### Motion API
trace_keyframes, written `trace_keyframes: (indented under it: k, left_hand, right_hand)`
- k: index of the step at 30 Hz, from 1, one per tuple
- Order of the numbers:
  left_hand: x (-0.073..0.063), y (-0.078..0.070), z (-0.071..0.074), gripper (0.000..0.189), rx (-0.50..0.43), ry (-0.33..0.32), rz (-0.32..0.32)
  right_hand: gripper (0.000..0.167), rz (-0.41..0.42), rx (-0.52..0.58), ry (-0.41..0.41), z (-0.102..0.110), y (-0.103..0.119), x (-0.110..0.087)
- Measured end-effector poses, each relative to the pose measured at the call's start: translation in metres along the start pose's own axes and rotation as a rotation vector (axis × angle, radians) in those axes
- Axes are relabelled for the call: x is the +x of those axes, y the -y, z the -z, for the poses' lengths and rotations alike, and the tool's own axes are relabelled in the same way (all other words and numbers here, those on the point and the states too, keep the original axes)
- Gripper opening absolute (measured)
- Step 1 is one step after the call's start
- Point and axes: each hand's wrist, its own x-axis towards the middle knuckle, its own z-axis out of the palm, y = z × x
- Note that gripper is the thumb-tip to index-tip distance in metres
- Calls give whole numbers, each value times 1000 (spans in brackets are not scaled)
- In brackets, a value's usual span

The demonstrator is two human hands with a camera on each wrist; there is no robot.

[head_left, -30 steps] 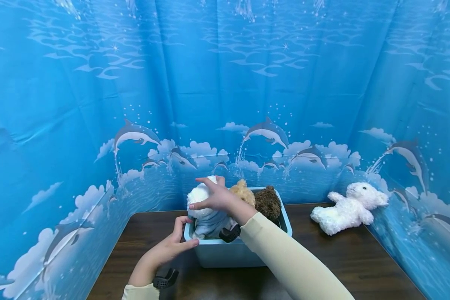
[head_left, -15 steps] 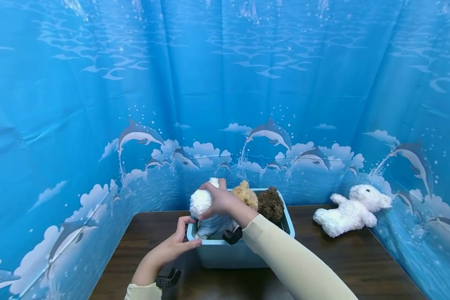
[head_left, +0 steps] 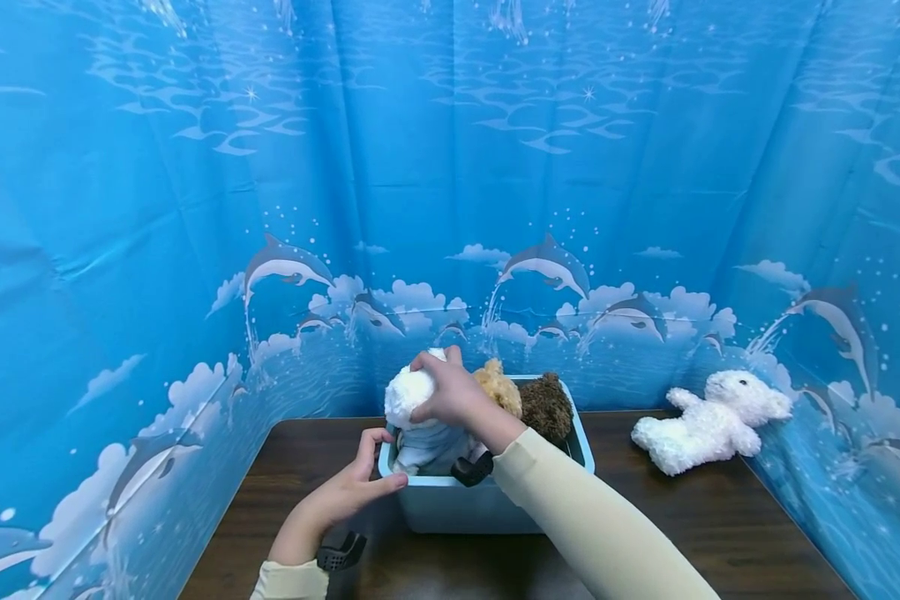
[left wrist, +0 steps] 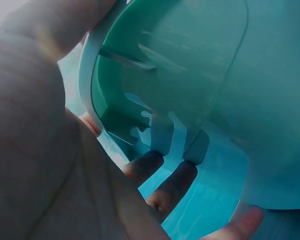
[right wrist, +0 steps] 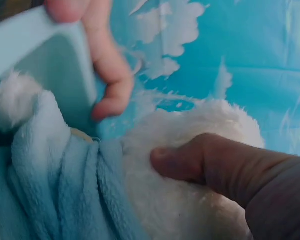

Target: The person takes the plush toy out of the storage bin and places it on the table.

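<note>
A white stuffed animal (head_left: 407,398) in light-blue fleece clothing (right wrist: 55,165) sits in the left end of a pale blue plastic bin (head_left: 472,508). My right hand (head_left: 453,390) holds its fluffy head from above, the thumb (right wrist: 180,162) pressed into the white plush. At the bin's front left corner, my left hand (head_left: 345,498) grips the rim, thumb on the front edge and fingers along the left side. In the left wrist view, fingertips (left wrist: 177,185) touch the bin's outer wall. The right hand's other fingers are mostly hidden behind the toy's head.
A tan plush toy (head_left: 499,388) and a dark brown one (head_left: 546,408) sit in the bin to the right. Another white plush bear (head_left: 701,425) lies on the dark wooden table (head_left: 615,492) at the right. A blue dolphin-print curtain (head_left: 450,167) surrounds the table.
My right hand has gone from spread fingers over the white toy's head to holding it. My left hand stays at the bin's corner. The head view has shifted slightly.
</note>
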Motion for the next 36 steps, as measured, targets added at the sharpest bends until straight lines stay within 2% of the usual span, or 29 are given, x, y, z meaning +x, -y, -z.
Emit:
trace_keyframes:
  k: [9,16,23,30,36]
  left_hand:
    - [-4,-4,0,81,-7,-10,34]
    - [-2,-2,-2,79,-8,-12,21]
    - [0,-4,0,85,-13,1,13]
    - [0,-8,2,77,-7,12,-8]
    - [-2,-4,-1,72,8,-2,-6]
  right_hand:
    - [69,118,-84,-65,-2,6,-14]
    - [71,182,-51,-128,5,9,-25]
    - [70,256,-38,-236,21,26,-40]
    - [71,356,-41,-333,35,38,-60]
    - [70,402,-9,-395,43,38,-77]
